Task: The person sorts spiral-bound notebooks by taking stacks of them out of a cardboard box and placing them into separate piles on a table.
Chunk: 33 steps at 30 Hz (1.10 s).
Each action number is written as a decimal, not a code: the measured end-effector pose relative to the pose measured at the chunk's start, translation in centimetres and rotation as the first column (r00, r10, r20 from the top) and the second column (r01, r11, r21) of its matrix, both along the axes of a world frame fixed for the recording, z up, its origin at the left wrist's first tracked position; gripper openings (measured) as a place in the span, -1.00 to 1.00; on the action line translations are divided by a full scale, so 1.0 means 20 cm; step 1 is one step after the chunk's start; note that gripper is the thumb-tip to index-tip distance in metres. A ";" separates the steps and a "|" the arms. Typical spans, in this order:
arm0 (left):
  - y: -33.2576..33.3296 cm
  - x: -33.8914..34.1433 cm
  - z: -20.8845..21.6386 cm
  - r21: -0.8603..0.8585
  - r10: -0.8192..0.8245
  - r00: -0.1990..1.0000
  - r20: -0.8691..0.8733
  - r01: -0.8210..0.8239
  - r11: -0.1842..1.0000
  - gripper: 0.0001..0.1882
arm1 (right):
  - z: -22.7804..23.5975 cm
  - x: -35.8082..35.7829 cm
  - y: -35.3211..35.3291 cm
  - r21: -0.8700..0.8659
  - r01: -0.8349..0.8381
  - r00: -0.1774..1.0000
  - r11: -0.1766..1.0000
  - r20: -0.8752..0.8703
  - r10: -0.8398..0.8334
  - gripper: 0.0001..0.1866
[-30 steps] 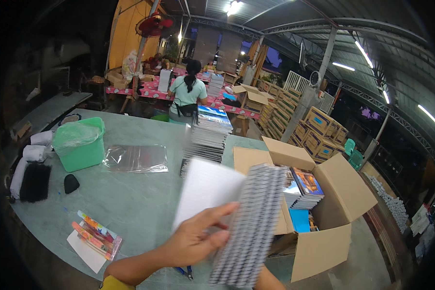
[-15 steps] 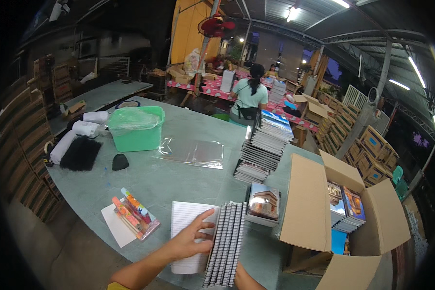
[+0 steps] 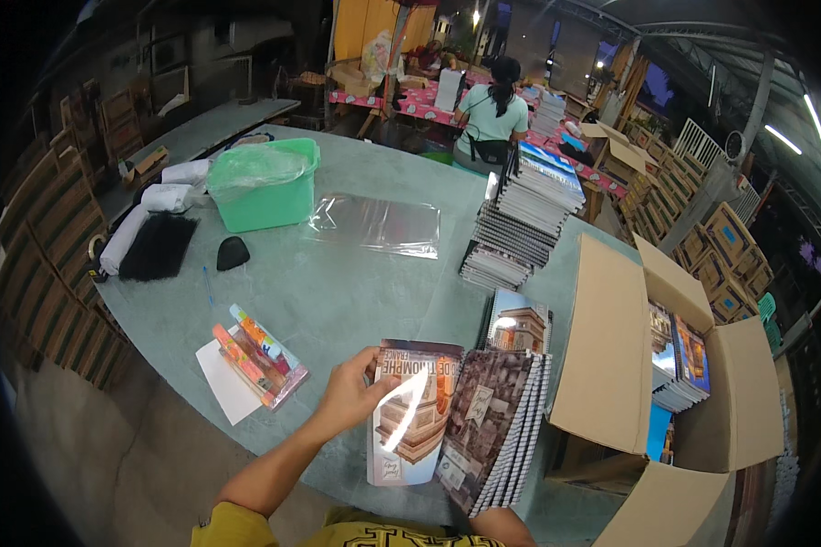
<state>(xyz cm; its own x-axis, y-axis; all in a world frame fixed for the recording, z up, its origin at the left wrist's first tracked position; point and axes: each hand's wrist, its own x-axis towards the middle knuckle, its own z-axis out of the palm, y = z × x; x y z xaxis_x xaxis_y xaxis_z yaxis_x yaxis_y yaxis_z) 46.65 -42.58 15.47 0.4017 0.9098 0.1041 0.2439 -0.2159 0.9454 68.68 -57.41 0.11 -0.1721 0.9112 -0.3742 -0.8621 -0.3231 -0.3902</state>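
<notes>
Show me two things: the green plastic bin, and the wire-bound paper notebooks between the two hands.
Green plastic bin [image 3: 269, 206]: head view, front wall.
Wire-bound paper notebooks [image 3: 489, 424]: head view, dark brown printed cover.

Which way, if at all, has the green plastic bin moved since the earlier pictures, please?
No; judged against the clear plastic sleeves on the table, the green plastic bin stays put.

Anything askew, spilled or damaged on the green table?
The tall notebook stack left of the open carton looks uneven: its layers sit offset rather than edge to edge, though fisheye bending may exaggerate the lean. No spill or damage visible.
</notes>
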 end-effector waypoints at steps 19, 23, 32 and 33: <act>0.10 0.37 -0.23 -0.107 -0.010 0.957 0.291 0.042 0.993 -0.59 | 0.04 0.30 0.25 0.072 -0.093 0.960 0.993 0.271 0.070 -0.25; 0.13 0.43 -0.29 -0.572 0.170 0.875 0.453 0.139 0.808 -0.43 | 0.21 0.32 0.24 -0.030 0.053 0.822 0.998 0.569 -0.027 -0.24; 0.21 0.51 -0.30 -0.526 -0.122 0.940 0.317 0.282 0.802 -0.39 | 0.28 0.37 0.25 -0.011 0.185 0.666 0.983 0.736 -0.117 -0.24; 0.23 0.52 -0.31 -0.532 -0.121 0.940 0.318 0.283 0.798 -0.40 | 0.30 0.37 0.26 -0.038 0.188 0.687 0.982 0.719 -0.103 -0.23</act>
<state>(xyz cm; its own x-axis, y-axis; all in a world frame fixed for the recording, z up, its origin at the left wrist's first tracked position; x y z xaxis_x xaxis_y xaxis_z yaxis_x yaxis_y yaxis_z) 57.15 -38.00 9.21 0.6151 0.7391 -0.2745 -0.0109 0.3560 0.9344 76.07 -52.26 6.16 0.3152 0.8519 -0.4183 -0.3794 -0.2909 -0.8783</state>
